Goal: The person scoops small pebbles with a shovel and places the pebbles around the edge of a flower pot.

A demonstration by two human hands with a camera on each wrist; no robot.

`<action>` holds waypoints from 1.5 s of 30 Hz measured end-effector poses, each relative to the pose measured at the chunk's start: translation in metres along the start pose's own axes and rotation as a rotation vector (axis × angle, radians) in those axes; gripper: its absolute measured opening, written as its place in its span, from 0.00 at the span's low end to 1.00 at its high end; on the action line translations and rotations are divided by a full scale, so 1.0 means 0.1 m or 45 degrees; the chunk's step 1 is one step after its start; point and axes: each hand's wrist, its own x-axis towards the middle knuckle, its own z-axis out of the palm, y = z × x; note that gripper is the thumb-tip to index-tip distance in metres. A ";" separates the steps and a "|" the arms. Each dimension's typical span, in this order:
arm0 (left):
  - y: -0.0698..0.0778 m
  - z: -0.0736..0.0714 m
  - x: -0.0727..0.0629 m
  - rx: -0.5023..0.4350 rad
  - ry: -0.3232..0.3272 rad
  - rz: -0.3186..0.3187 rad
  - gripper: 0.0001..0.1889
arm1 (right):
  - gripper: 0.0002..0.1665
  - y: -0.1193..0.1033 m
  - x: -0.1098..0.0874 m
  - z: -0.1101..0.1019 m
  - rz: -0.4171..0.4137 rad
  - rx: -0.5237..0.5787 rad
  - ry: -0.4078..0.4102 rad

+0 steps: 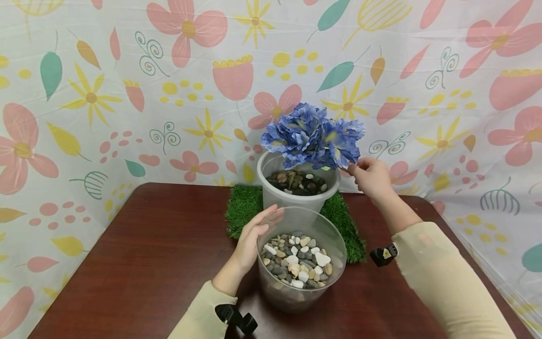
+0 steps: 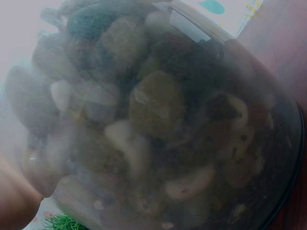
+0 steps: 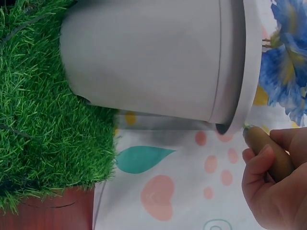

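A clear plastic tub point(image 1: 292, 299) of mixed pebbles point(image 1: 302, 266) stands at the front. My left hand point(image 1: 250, 240) lies against its left side, fingers extended along the wall near the rim. The left wrist view looks through the cloudy wall at the stones point(image 2: 156, 103). Behind it is a white pot point(image 3: 148, 57) with dark pebbles point(image 1: 311, 184) inside and blue artificial flowers point(image 1: 311, 136) above. At the pot's right rim, my right hand point(image 1: 372, 176) grips the wooden handle point(image 3: 268, 148) of a small tool, its working end hidden by the pot and flowers.
The white pot stands on a square of artificial grass point(image 1: 245, 209) toward the back of the dark wooden table point(image 1: 169, 254). A flower-printed cloth point(image 1: 127, 94) hangs close behind the table's back edge.
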 end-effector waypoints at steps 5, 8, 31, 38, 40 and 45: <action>0.00 0.00 0.01 0.003 -0.001 0.000 0.30 | 0.16 0.04 0.00 0.01 -0.004 -0.034 0.029; 0.00 0.00 0.01 0.002 -0.001 -0.004 0.30 | 0.17 0.07 0.00 0.03 -0.032 -0.072 0.072; 0.03 0.02 0.01 -0.012 -0.012 -0.012 0.30 | 0.31 0.15 -0.12 0.06 0.016 0.031 0.229; 0.03 0.01 -0.01 -0.022 -0.009 -0.015 0.29 | 0.31 0.16 -0.20 0.09 0.038 0.062 0.217; 0.03 0.01 -0.01 -0.024 -0.006 -0.018 0.29 | 0.30 0.17 -0.23 0.09 0.039 0.079 0.205; 0.01 0.01 -0.02 -0.023 -0.010 -0.017 0.29 | 0.29 0.20 -0.30 0.07 0.048 0.172 0.179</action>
